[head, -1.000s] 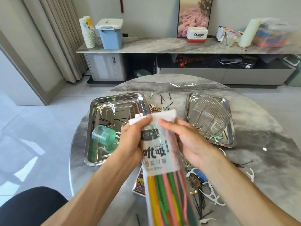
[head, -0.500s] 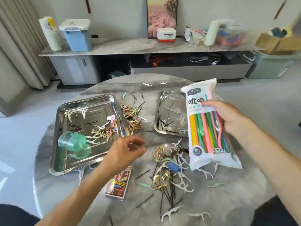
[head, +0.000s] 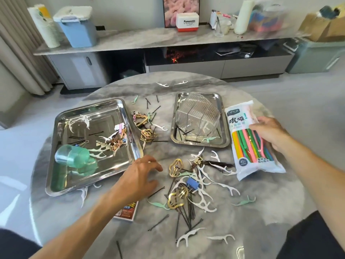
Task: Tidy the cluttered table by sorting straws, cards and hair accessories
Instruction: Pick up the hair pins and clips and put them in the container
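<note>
Your left forearm covered most of the card pack [head: 126, 212] at about 7 o'clock on the round marble table [head: 270, 212], so only its red printed corner showed. Motion blur smeared the shelf clutter behind, and whether your left hand [head: 139, 179] touched the tabletop could not be told; its fingers were loosely spread, gripping nothing, just off the near right corner of the large steel tray [head: 56, 165].

Your right hand [head: 271, 134] clasped the straw packet [head: 248, 141] at 3 o'clock, fingers curled over its right edge. The packet was a glossy white plastic sleeve with a clear window showing yellow, green, pink and blue straws, its lower end resting on the table.

The large tray at 9 o'clock was mirror-bright and shallow, holding a translucent green cup [head: 71, 156] on its side, white floss picks and black bobby pins. The smaller steel tray [head: 225, 128] at 1 o'clock held a ribbed clear plastic box [head: 197, 116], tilted.

Between your hands lay a tangled heap: gold cloud-shaped hair clips [head: 176, 200], thin black pins, forked white picks and a small blue block [head: 192, 183].
</note>
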A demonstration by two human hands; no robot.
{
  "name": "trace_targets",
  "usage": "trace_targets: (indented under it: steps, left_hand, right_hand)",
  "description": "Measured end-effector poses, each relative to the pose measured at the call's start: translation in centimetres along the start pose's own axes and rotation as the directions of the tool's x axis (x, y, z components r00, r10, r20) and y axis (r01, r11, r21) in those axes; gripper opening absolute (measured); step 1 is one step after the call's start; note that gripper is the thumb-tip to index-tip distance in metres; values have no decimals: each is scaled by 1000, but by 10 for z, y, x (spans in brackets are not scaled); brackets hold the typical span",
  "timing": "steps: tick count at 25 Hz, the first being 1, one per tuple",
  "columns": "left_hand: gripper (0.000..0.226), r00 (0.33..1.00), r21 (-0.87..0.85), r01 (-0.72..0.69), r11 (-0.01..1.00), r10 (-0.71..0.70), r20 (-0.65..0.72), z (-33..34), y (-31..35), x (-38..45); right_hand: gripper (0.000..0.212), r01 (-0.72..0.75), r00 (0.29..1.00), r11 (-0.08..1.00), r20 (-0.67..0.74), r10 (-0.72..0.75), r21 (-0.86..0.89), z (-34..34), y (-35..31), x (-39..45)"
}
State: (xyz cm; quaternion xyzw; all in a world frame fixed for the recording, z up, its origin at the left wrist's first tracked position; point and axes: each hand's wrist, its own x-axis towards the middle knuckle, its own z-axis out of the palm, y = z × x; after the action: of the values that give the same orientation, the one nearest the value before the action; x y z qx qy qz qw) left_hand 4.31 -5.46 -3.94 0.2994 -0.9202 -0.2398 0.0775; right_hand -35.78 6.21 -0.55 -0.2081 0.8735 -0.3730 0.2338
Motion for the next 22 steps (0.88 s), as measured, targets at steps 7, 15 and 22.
trace_targets:
  steps: [7,15,22]
  left_hand:
    - [12,938,-126,101,987,-136,-318,-42,-3,2]
    - [69,585,50,785,618,-712,-388,-99,-95,-23]
    - [55,694,-94,583,807,-555,-459,-78,-95,-28]
  right_hand:
    - [37,198,941,661,-47,-334,-724,38,-3,-19]
    - [8,792,604,441,437,-667,-422,110,-29,-128]
    - [8,861,508,388,508,-696,-329,145,-23,-157]
